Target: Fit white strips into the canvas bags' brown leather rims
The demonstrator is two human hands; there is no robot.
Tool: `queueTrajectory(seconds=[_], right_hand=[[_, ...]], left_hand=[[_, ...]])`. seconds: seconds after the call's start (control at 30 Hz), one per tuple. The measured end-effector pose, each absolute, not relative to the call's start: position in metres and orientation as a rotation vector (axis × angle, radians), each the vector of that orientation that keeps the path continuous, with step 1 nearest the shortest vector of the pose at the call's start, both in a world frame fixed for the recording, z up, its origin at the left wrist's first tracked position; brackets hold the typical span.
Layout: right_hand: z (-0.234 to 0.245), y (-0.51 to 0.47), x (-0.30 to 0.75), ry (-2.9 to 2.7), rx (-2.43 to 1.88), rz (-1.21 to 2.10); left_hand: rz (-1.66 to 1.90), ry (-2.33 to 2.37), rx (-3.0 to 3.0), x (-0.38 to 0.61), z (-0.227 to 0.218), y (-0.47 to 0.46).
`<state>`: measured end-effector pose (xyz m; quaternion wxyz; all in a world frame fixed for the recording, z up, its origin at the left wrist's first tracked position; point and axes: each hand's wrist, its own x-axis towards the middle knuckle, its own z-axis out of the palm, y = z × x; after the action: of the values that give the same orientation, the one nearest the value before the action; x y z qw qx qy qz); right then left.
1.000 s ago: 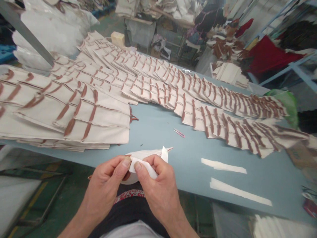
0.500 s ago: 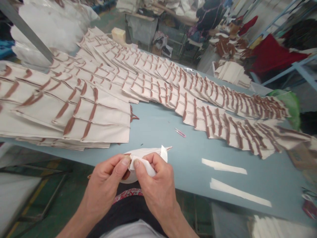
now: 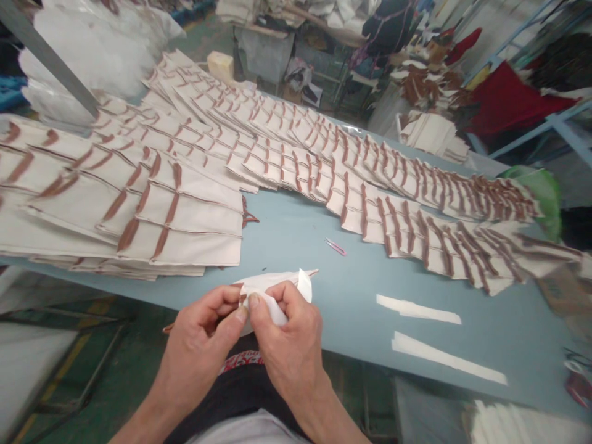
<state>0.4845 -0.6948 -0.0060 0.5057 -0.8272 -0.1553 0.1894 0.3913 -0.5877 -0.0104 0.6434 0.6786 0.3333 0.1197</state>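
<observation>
At the table's front edge, my left hand (image 3: 198, 345) pinches a cream fabric piece (image 3: 271, 280) with brown trim by its edge. Close beside it, my right hand (image 3: 291, 336) is closed on the same piece, its thumb pressing a white strip (image 3: 304, 285) against the fabric. Both thumbs nearly meet, and the fingers hide much of the piece. Beyond my hands a small pair of pink-handled thread snips (image 3: 336, 246) lies on the table. Two loose cream strips (image 3: 419, 309) rest to the right.
Overlapping rows of cream panels with brown trim (image 3: 296, 166) run across the blue-grey table (image 3: 287, 228). A larger stack of them (image 3: 194, 216) lies at left. A green bag (image 3: 536, 191) sits at the far right end, and dark-handled scissors (image 3: 578, 376) near the right edge.
My left thumb has slid down and away from the fabric edge, and the left fingers have shifted on the piece. My right hand keeps nearly the same hold.
</observation>
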Motion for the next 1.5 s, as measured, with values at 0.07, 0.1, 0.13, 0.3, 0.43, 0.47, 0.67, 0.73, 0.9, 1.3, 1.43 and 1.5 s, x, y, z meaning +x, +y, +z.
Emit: queueTrajectory(seconds=[0.07, 0.1, 0.13, 0.3, 0.43, 0.47, 0.67, 0.73, 0.9, 1.3, 1.43, 1.5], right_hand=[[-0.009, -0.695, 0.484, -0.387, -2.0, 0.447], [-0.01, -0.696, 0.484, -0.394, -1.995, 0.447], [-0.011, -0.696, 0.484, -0.402, -1.983, 0.452], [-0.022, -0.694, 0.486, -0.411, -1.94, 0.498], [-0.041, -0.688, 0.49, -0.358, -1.855, 0.611], [-0.045, -0.686, 0.491, -0.34, -1.831, 0.636], [-0.058, -0.679, 0.497, -0.349, -2.009, 0.651], [-0.058, -0.682, 0.501, -0.409, -2.001, 0.74], [-0.054, -0.7, 0.521, -0.538, -1.893, 0.829], [0.042, -0.689, 0.551, -1.509, -1.385, 0.393], [0.042, -0.694, 0.552, -1.579, -1.499, 0.475], [0.04, -0.697, 0.549, -1.617, -1.519, 0.506]], left_hand=[[0.324, 0.786, 1.625, 0.395, -0.007, -0.591], [0.354, 0.795, 1.665, 0.397, -0.006, -0.592], [0.389, 0.797, 1.705, 0.399, -0.005, -0.594], [0.558, 0.745, 1.909, 0.401, -0.014, -0.6], [0.652, 0.696, 2.085, 0.403, -0.032, -0.602], [0.66, 0.684, 2.105, 0.404, -0.036, -0.601], [0.459, 0.64, 2.043, 0.409, -0.041, -0.581], [0.344, 0.596, 1.992, 0.407, -0.034, -0.57], [0.131, 0.494, 1.856, 0.4, -0.007, -0.545], [-0.134, 0.355, 1.909, 0.389, 0.051, -0.545], [-0.207, 0.308, 1.958, 0.374, 0.05, -0.549], [-0.092, 0.314, 2.053, 0.37, 0.049, -0.55]])
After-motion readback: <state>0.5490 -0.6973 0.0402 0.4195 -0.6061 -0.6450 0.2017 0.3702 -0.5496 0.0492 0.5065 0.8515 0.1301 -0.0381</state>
